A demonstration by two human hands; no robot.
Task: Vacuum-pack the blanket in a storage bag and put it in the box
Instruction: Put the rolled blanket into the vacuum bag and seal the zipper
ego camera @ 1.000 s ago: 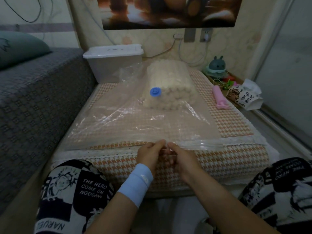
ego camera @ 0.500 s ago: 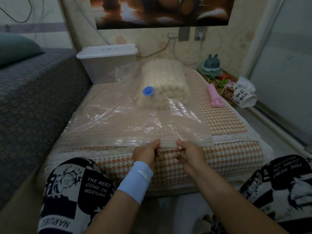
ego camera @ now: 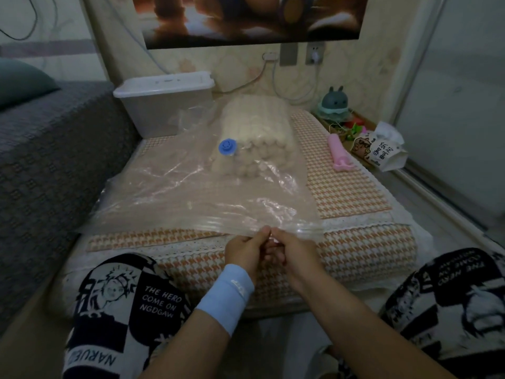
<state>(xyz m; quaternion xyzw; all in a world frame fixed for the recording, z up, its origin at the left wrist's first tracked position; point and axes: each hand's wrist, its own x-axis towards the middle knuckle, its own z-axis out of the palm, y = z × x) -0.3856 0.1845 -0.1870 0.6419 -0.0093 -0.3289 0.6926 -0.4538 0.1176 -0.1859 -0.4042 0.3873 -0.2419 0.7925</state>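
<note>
A clear storage bag (ego camera: pixel 175 203) lies flat on the houndstooth cushion (ego camera: pixel 347 192). Inside its far end sits the folded cream blanket (ego camera: pixel 254 138), with a blue valve (ego camera: pixel 227 147) on the bag beside it. My left hand (ego camera: pixel 244 251), wearing a light blue wristband, and my right hand (ego camera: pixel 293 250) meet at the bag's near zip edge (ego camera: pixel 246 224). Both pinch that edge between thumb and fingers, close together. A white lidded storage box (ego camera: pixel 166 105) stands behind the bag at the far left.
A pink hand pump (ego camera: pixel 338 151) lies on the cushion's right side. Beyond it are a tissue pack (ego camera: pixel 379 150) and a small teal toy (ego camera: pixel 332 103). A grey sofa (ego camera: pixel 46 160) runs along the left. My knees frame the near edge.
My two hands, slightly apart on the zip edge half a second ago, have come together at one spot. The view has shifted a little; the bag and blanket lie as before.
</note>
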